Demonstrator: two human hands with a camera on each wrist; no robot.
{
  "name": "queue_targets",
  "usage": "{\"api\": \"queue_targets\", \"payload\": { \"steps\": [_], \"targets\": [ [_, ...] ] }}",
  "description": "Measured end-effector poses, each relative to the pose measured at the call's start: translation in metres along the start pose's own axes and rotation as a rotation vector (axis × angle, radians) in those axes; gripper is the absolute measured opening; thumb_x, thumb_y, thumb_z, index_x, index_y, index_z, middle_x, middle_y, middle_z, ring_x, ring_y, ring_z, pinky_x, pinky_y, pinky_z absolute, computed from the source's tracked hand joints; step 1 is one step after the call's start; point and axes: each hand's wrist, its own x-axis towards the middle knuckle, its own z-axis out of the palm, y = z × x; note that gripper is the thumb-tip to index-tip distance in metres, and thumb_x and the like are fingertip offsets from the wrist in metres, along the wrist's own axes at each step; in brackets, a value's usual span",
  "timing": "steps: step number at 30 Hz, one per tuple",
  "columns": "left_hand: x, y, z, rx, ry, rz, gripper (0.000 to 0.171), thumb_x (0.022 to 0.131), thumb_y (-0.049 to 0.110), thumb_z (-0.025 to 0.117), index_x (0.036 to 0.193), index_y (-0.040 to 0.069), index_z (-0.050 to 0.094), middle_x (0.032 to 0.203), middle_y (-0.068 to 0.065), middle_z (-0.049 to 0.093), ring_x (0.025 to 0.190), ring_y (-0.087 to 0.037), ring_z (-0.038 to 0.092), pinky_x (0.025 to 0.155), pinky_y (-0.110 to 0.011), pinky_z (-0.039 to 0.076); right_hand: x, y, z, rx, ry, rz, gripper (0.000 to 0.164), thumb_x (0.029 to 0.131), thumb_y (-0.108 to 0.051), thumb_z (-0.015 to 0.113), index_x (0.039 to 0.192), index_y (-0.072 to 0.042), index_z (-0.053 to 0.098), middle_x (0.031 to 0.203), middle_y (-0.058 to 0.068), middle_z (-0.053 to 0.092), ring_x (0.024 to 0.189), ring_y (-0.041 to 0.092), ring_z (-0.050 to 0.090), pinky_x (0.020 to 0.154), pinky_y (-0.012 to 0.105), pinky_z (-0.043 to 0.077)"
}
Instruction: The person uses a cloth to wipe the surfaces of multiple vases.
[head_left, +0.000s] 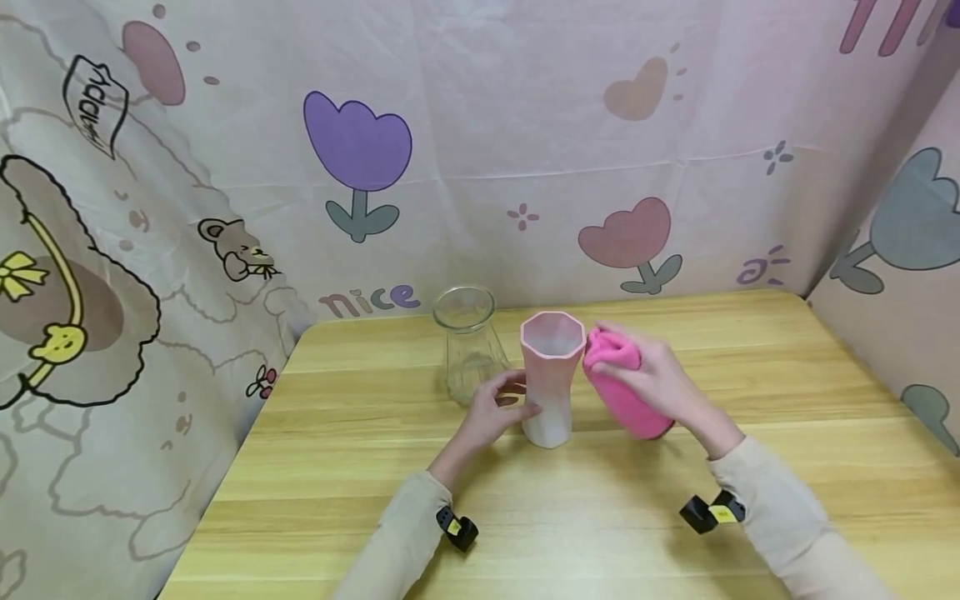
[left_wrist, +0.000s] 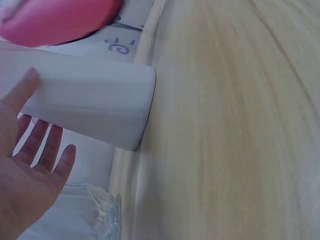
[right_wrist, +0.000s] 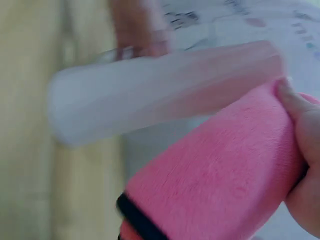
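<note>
- Printed cloth backdrop [head_left: 487, 100]: hanging behind the far edge and along both sides, showing tulips, hearts, bears and the word "nice".
- Wood-grain table [head_left: 300, 500]: extending beneath the objects and ending at the backdrop on its far side.
- Beige sleeves [head_left: 408, 533]: entering from the near edge, one on the left, one on the right, and covering the forearms.
- Pink-to-white octagonal vase [head_left: 549, 392]: standing upright at the middle of the scene, between the two hands, its pink rim facing up and its white end down.
- Clear glass vase [head_left: 472, 354]: standing on the table just left of the pink-to-white vase and slightly farther back, its mouth flaring.
- Bright pink plush cloth [head_left: 626, 396]: hanging bunched at the right of the octagonal vase, its upper end lying beside the rim, its dark-edged lower end slanting right and near; contact with the rim is not showing clearly.
- Right hand [head_left: 663, 375]: gripping the cloth's upper part, the thumb closing over it.
- Left hand [head_left: 491, 412]: holding the octagonal vase from the left, the thumb resting on its near face, the fingers reaching toward its far side and spreading apart at the outer ones.
- Black wrist cameras [head_left: 456, 527]: sitting at both cuffs, each showing a yellow patch.
</note>
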Motion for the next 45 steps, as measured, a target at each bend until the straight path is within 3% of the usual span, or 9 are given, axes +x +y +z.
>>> {"api": "queue_targets", "payload": {
  "steps": [3, 8, 12, 16, 22, 24, 32, 40, 45],
  "targets": [
    [0.000, 0.001, 0.000, -0.002, -0.009, -0.002, 0.049, 0.076, 0.006, 0.071, 0.121, -0.001, 0.053, 0.113, -0.020, 0.056, 0.106, -0.037, 0.051, 0.093, -0.050, 0.042, 0.009, -0.014, -0.007, 0.025, 0.145, -0.068, 0.054, 0.074, -0.005, 0.073, 0.124, 0.000, 0.053, 0.124, 0.016, 0.055, 0.114, 0.021, 0.052, 0.096, 0.027, 0.042],
    [0.001, 0.002, -0.002, 0.001, -0.029, -0.003, 0.049, 0.077, 0.006, 0.071, 0.121, 0.000, 0.052, 0.115, -0.019, 0.055, 0.107, -0.036, 0.051, 0.093, -0.050, 0.042, 0.014, -0.019, -0.002, 0.093, 0.188, -0.050, 0.054, 0.073, -0.002, 0.072, 0.124, 0.000, 0.053, 0.124, 0.014, 0.055, 0.112, 0.003, 0.049, 0.092, 0.010, 0.038],
    [0.001, 0.003, -0.002, 0.002, -0.035, -0.013, 0.048, 0.077, 0.007, 0.070, 0.121, 0.000, 0.052, 0.116, -0.019, 0.055, 0.107, -0.035, 0.051, 0.094, -0.049, 0.042, 0.006, -0.012, 0.007, 0.121, 0.148, 0.046, 0.049, 0.079, -0.008, 0.069, 0.125, -0.002, 0.053, 0.125, 0.013, 0.054, 0.114, 0.018, 0.050, 0.096, 0.025, 0.042],
    [0.001, 0.003, -0.002, 0.000, -0.034, -0.024, 0.049, 0.077, 0.006, 0.070, 0.122, 0.000, 0.052, 0.117, -0.019, 0.054, 0.106, -0.033, 0.052, 0.094, -0.047, 0.043, -0.005, 0.006, 0.023, 0.116, 0.030, 0.069, 0.048, 0.081, -0.015, 0.068, 0.124, 0.000, 0.053, 0.125, 0.016, 0.053, 0.115, 0.031, 0.050, 0.094, 0.044, 0.044],
    [0.001, 0.002, -0.002, 0.006, -0.037, -0.019, 0.050, 0.077, 0.007, 0.070, 0.123, 0.000, 0.051, 0.118, -0.020, 0.054, 0.108, -0.035, 0.051, 0.094, -0.047, 0.042, -0.021, 0.029, 0.041, -0.008, -0.189, -0.005, 0.047, 0.081, -0.027, 0.067, 0.121, -0.005, 0.055, 0.114, 0.010, 0.060, 0.103, 0.025, 0.057, 0.086, 0.042, 0.049],
    [0.000, 0.002, -0.002, 0.005, -0.032, -0.015, 0.050, 0.077, 0.007, 0.070, 0.122, 0.000, 0.051, 0.117, -0.020, 0.054, 0.108, -0.036, 0.051, 0.094, -0.048, 0.042, -0.022, 0.029, 0.039, -0.021, -0.199, -0.016, 0.047, 0.081, -0.027, 0.067, 0.121, -0.005, 0.055, 0.112, 0.009, 0.061, 0.101, 0.024, 0.058, 0.084, 0.042, 0.049],
    [0.000, 0.002, 0.000, 0.009, -0.017, -0.008, 0.048, 0.077, 0.006, 0.070, 0.121, 0.000, 0.052, 0.115, -0.019, 0.055, 0.106, -0.036, 0.051, 0.093, -0.048, 0.043, -0.011, 0.017, 0.028, 0.048, -0.060, 0.033, 0.049, 0.079, -0.014, 0.070, 0.123, 0.000, 0.053, 0.119, 0.016, 0.057, 0.108, 0.030, 0.054, 0.090, 0.044, 0.046],
    [-0.001, 0.000, -0.002, 0.004, -0.008, -0.012, 0.049, 0.077, 0.006, 0.070, 0.122, 0.001, 0.052, 0.114, -0.019, 0.055, 0.106, -0.035, 0.051, 0.093, -0.049, 0.042, -0.023, 0.032, 0.050, -0.182, -0.290, -0.115, 0.046, 0.078, -0.023, 0.071, 0.117, -0.004, 0.057, 0.102, 0.005, 0.063, 0.096, 0.021, 0.058, 0.083, 0.039, 0.050],
    [0.000, 0.000, -0.001, 0.016, -0.018, -0.008, 0.048, 0.078, 0.007, 0.070, 0.122, 0.002, 0.052, 0.114, -0.018, 0.056, 0.106, -0.033, 0.052, 0.093, -0.048, 0.043, -0.020, 0.030, 0.040, -0.082, -0.212, -0.028, 0.048, 0.079, -0.024, 0.070, 0.119, -0.004, 0.056, 0.106, 0.008, 0.063, 0.098, 0.023, 0.059, 0.082, 0.041, 0.050]
  ]
}}
